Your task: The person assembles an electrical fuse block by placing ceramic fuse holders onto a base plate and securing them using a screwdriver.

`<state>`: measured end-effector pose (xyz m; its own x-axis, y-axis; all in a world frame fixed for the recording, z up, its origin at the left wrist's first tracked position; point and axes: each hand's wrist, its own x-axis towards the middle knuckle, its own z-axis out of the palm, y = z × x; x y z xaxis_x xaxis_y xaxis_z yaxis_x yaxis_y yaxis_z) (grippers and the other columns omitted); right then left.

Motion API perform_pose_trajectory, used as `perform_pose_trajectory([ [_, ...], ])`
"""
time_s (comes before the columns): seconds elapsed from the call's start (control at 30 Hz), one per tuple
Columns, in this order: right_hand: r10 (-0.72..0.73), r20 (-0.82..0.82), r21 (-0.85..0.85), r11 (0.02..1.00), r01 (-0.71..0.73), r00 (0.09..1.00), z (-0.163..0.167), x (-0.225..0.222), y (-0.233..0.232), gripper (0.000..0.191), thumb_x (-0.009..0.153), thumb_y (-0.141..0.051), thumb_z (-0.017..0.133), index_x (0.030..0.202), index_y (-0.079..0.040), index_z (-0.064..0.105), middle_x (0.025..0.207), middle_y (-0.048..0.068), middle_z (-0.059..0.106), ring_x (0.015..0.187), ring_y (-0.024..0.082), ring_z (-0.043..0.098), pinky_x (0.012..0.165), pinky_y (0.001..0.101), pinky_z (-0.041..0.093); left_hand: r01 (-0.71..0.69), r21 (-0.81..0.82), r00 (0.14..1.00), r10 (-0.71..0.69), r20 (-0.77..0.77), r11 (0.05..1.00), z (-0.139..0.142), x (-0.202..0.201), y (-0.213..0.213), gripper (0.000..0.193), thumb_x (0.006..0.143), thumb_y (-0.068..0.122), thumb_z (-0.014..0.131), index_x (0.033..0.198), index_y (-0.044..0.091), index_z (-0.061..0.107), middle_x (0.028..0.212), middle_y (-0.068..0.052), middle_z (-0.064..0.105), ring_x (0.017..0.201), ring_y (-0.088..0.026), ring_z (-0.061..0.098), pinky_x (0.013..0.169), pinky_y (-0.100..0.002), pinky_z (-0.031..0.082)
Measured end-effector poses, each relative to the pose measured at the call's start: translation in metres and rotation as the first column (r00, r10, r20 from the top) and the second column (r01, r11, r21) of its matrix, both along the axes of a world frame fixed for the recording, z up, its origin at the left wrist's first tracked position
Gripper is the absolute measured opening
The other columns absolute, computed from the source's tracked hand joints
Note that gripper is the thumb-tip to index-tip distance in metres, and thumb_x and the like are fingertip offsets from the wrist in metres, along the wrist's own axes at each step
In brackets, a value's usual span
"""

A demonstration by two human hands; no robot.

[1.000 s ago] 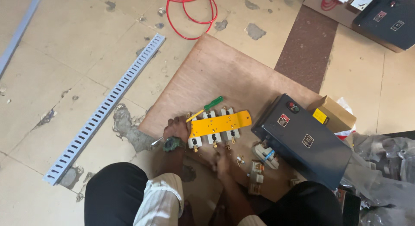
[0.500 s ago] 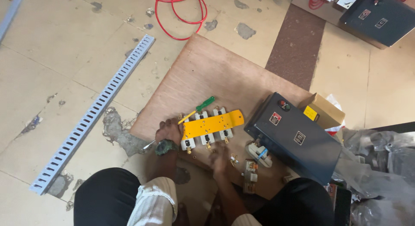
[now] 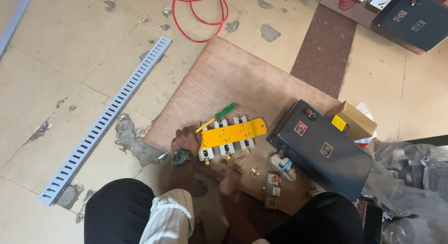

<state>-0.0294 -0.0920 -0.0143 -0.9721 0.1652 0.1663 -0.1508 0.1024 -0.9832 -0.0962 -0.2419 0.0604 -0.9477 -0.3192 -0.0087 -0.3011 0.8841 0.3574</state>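
Shifting nearer since the earlier frame, the right hand (image 3: 229,178) is hovering blurred over scattered brass screws (image 3: 235,163), grip unclear. Left hand (image 3: 185,140) is pressing flat against the yellow terminal plate (image 3: 232,132), lying mid-board (image 3: 224,80); open board lies beyond.

A yellow plate (image 3: 232,132), long, flat and drilled with small holes, lies at a slight tilt across three white blocks (image 3: 226,140) with brass terminals at their ends, all on a brown board (image 3: 242,80) on the floor. The left hand (image 3: 185,140) (a dark-green watch on its wrist) rests at the assembly's left end, touching it. A screwdriver (image 3: 215,118) with a green and yellow handle lies just above the plate, slanting up to the right. Loose brass screws and nuts (image 3: 238,163) are scattered just below the blocks, where the right hand (image 3: 229,178) hovers; it looks blurred, so whether it pinches one cannot be told.
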Motion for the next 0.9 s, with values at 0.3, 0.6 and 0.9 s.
perform_pose_trajectory([
  [0.3,0.002,0.442,-0.097,0.994,0.046,0.897,-0.009,0.014,-0.015,0.049,0.122,-0.034,0.038,0.143,0.008,0.052,0.119,0.020,0.058,0.105,0.026,0.056,0.091,0.0390,0.045,0.009,0.023,1.000,-0.010,0.027,1.000,0.000,0.001,0.000,0.033,0.095,0.041,0.060,0.108,0.011,0.069,0.110,-0.010,0.070,0.107,-0.032,0.065,0.081,-0.050,0.059],
  [0.6,-0.029,0.567,-0.122,0.986,0.118,0.823,-0.015,0.010,-0.012,0.049,0.119,-0.035,0.040,0.138,0.006,0.060,0.106,0.028,0.059,0.093,0.036,0.056,0.083,0.0456,0.044,0.007,0.042,0.999,-0.009,0.051,0.999,-0.001,0.000,-0.001,0.035,0.094,0.041,0.059,0.111,0.012,0.068,0.112,-0.010,0.069,0.107,-0.033,0.065,0.082,-0.050,0.058],
  [0.9,-0.042,0.621,-0.130,0.979,0.156,0.783,-0.011,0.008,-0.008,0.049,0.117,-0.036,0.044,0.131,0.005,0.066,0.093,0.029,0.059,0.079,0.039,0.055,0.072,0.0478,0.043,-0.006,0.012,1.000,0.006,0.020,1.000,-0.002,0.002,0.002,0.033,0.094,0.041,0.058,0.109,0.012,0.068,0.110,-0.009,0.070,0.105,-0.033,0.065,0.080,-0.050,0.058],
])
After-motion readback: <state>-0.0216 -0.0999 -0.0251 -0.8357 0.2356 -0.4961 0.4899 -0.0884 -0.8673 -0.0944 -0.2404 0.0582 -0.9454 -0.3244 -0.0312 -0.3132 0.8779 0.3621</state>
